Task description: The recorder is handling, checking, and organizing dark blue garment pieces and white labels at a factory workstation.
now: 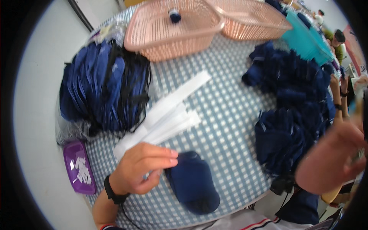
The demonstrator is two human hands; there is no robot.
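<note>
Two bare hands: the left hand (140,168), a black band (113,191) on its wrist, near the middle of the desk's front; the right hand (329,163), blurred, raised at the right side.
Left-hand state: fingers together and stretched to the right, thumb below them with a narrow gap between; fingertips over the upper left corner of the navy piece.
Right-hand state: cannot tell whether it holds anything; too blurred.
Navy piece: one flat, sock-like dark navy fabric piece (193,184) with a rounded lower end, lying on the desk just right of the left hand.
White strips: several long white strips (172,96), fanned out beyond the left hand.
Bundle: one thick stack of blue fabric pieces with black edges (96,86), at the left, clear plastic about its base.
Purple tray: one small purple plastic tray (69,165) holding small white slips (82,170), nearer than the bundle.
Baskets: two peach latticed plastic baskets (165,51) (255,30) at the far side, the left one containing a small navy-and-white roll (174,16); one turquoise plastic basket (306,42) to their right.
Navy heap: loose dark navy fabric pieces (291,107), at the right.
Desk: blue-and-white checked covering (234,149).
Co-worker: a person's wrist with a dark band (337,107), at the far right.
</note>
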